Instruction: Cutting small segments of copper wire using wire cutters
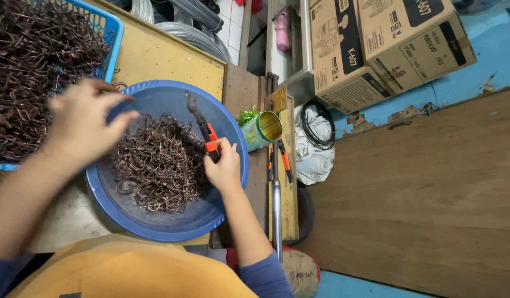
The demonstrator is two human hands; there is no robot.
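The right hand (224, 168) grips orange-handled pliers (202, 126) whose dark jaws point far over a round blue basin (155, 223) holding a heap of brown wire hooks (158, 163). The left hand (81, 124) hovers at the basin's left rim, fingers bent, beside a blue basket (112, 33) heaped with more hooks. Right of the basin lie a green tin can (261, 129) and a second pair of pliers (279, 160)

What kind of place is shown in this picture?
Probably a small workshop for wire parts. The right hand holds orange-handled pliers over a blue basin of bent brown wire pieces; cardboard boxes are stacked nearby.
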